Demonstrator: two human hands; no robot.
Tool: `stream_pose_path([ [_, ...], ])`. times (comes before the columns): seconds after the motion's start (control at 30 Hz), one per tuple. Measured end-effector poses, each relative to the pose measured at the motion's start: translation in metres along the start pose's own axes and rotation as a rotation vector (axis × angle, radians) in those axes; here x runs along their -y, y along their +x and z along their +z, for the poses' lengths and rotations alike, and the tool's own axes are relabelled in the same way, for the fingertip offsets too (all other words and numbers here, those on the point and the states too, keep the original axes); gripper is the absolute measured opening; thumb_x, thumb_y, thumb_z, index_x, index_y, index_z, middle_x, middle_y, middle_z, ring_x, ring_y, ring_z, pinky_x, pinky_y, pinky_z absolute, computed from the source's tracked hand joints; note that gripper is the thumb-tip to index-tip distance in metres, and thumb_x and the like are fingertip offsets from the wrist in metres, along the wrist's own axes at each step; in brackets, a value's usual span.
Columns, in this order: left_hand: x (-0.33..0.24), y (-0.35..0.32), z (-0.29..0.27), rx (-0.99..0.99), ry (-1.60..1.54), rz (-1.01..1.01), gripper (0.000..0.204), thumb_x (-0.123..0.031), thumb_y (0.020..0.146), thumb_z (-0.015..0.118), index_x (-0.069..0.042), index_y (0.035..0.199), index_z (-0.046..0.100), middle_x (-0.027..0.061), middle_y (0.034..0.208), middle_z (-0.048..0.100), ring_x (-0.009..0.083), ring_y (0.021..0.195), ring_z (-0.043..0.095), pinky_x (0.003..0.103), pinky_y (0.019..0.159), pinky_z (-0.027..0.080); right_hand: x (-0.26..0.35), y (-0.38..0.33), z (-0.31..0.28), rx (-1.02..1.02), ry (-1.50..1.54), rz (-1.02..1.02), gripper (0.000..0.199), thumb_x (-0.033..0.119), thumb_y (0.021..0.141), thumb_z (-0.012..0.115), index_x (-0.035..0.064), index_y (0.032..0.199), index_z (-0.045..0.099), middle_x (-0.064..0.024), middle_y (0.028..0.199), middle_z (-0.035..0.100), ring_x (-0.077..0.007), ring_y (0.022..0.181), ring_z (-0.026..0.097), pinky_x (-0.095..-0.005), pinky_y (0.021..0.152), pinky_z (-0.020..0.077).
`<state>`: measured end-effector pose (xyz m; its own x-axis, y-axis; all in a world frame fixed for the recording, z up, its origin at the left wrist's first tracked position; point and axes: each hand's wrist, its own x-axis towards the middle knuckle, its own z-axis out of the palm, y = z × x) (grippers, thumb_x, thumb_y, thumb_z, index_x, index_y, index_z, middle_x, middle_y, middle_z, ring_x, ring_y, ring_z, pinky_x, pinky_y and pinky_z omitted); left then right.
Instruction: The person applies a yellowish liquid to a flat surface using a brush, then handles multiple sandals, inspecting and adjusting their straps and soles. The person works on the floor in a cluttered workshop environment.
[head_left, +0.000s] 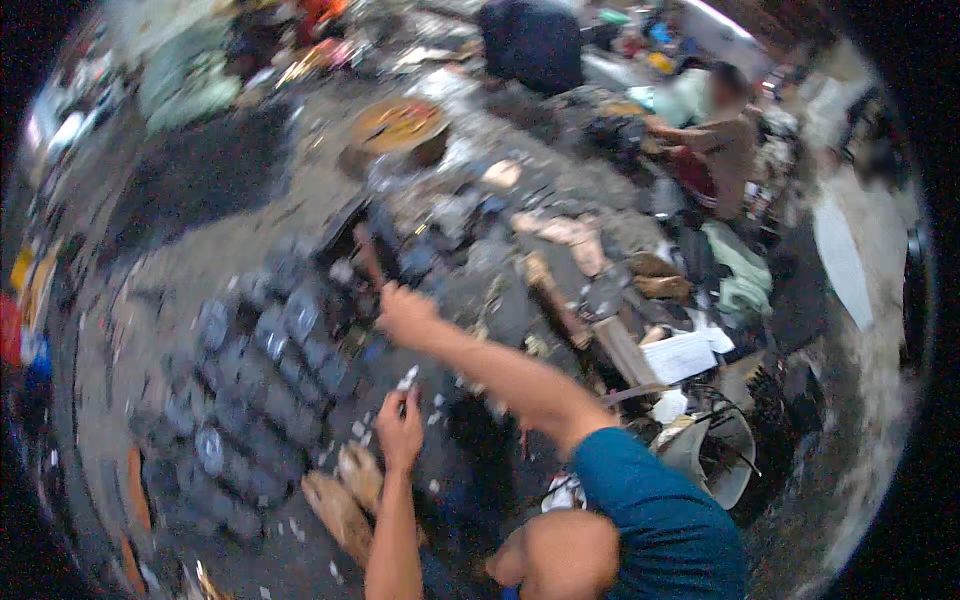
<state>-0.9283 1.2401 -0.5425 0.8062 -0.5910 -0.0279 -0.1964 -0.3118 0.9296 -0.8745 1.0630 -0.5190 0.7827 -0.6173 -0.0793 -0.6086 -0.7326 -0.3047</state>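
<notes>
While the left hand (400, 430) pinches one small pale piece (408, 379), the right hand (405, 315) reaches closed, grip unclear, above many dark round parts (250, 390) on the floor.

Left hand (400, 428) pinches small pale piece (408, 380); right hand (405, 313) over dark round parts (270, 350).

Head view is dim overall, flat ambient light, no hard shadows. Brightest spots are upper right and the white sheet (682, 355) at right, mildly blown out. Heavy motion blur across the whole frame: floor (200, 180) clutter smeared, the rows of dark round parts (255, 385) soft, both hands and the forearms lack crisp edges. Strong fisheye: black vignette at all corners, straight lines bow near the rim, detail there stretched and mushy. Colours muted, slight bluish cast.
</notes>
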Motion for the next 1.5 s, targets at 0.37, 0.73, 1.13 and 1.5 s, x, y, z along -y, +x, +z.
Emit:
stream_pose_path([
  [0.37, 0.045, -0.031, -0.056, -0.177, -0.416, -0.047, 0.023, -0.010, 0.091, 0.053, -0.001, 0.112, 0.053, 0.0046, 0.097, 0.058, 0.0115, 0.076, 0.054, 0.022, 0.067, 0.046, -0.010, -0.038, 0.015, 0.079, 0.792, 0.088, 0.042, 0.010, 0.085, 0.057, -0.0022, 0.121, 0.038, -0.0195, 0.101, 0.061, -0.0260, 0.094, 0.061, -0.0348, 0.076, 0.0490],
  [0.73, -0.111, -0.134, -0.193, -0.260, -0.566, 0.042, 0.053, -0.011, 0.084, 0.064, 0.002, 0.128, 0.039, 0.0131, 0.114, 0.055, 0.0198, 0.100, 0.056, 0.033, 0.082, 0.047, 0.062, -0.263, -0.177, 0.003, 0.482, -0.848, 0.035, 0.022, 0.086, 0.060, 0.0048, 0.113, 0.047, -0.0164, 0.095, 0.057, -0.0340, 0.091, 0.057, -0.0401, 0.079, 0.0467],
  [1.13, -0.161, -0.345, -0.171, -0.357, -0.005, -0.002, 0.033, -0.022, 0.083, 0.066, -0.001, 0.106, 0.055, 0.0157, 0.088, 0.062, 0.0297, 0.081, 0.059, 0.037, 0.073, 0.047, 0.092, -0.455, -0.102, 0.172, 0.932, -0.425, 0.025, 0.019, 0.084, 0.064, 0.0002, 0.098, 0.057, -0.0150, 0.092, 0.062, -0.0285, 0.088, 0.062, -0.0342, 0.075, 0.0501],
  [1.5, -0.154, -0.370, -0.170, -0.196, -0.209, 0.174, 0.034, -0.015, 0.085, 0.061, 0.002, 0.113, 0.052, 0.0126, 0.096, 0.059, 0.0242, 0.087, 0.059, 0.032, 0.079, 0.048, 0.067, -0.477, -0.123, 0.007, 0.849, -0.581, 0.033, 0.012, 0.079, 0.067, 0.0002, 0.107, 0.055, -0.0147, 0.098, 0.059, -0.0262, 0.097, 0.058, -0.0345, 0.083, 0.0463],
])
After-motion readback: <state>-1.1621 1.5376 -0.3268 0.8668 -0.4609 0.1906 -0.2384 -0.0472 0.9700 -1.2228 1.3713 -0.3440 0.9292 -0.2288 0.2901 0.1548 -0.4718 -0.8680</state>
